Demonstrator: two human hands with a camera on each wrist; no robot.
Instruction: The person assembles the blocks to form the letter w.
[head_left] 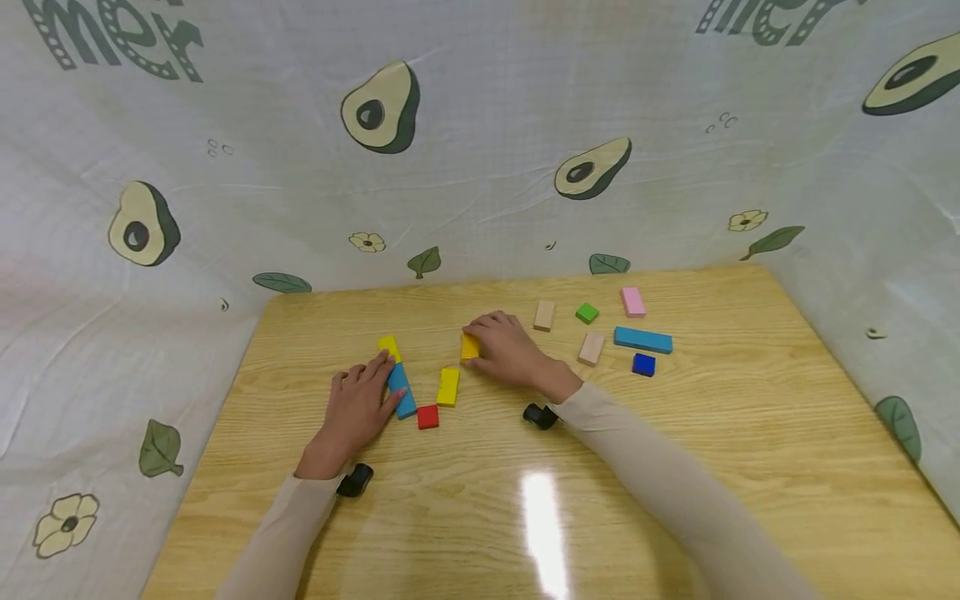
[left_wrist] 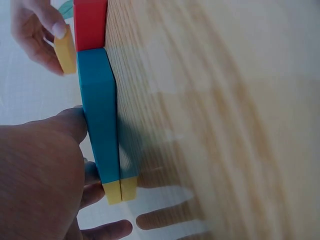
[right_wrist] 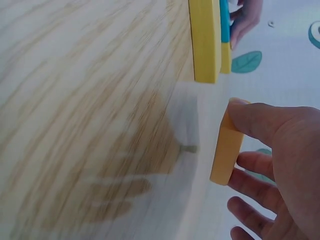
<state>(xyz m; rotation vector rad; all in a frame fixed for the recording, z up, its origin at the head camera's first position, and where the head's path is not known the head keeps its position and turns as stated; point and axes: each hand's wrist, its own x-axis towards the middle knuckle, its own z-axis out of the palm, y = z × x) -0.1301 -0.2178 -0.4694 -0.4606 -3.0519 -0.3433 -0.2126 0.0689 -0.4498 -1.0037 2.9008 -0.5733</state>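
Observation:
My right hand (head_left: 512,350) pinches an orange-yellow block (right_wrist: 227,150) between thumb and fingers, held off the table in the right wrist view. My left hand (head_left: 358,408) rests on a long blue block (head_left: 402,390), thumb and fingertips touching it. At the blue block's far end lies a yellow block (head_left: 389,347), close to the left fingertips. A red block (head_left: 428,417) sits against the near end of the blue one. Another yellow block (head_left: 447,387) stands out from the red block's far side, between the two hands.
To the right lie two tan blocks (head_left: 544,316), a green block (head_left: 587,313), a pink block (head_left: 633,302), another long blue block (head_left: 642,340) and a dark blue block (head_left: 643,364). An avocado-print cloth (head_left: 480,167) hangs behind the wooden table (head_left: 750,433) and along its sides.

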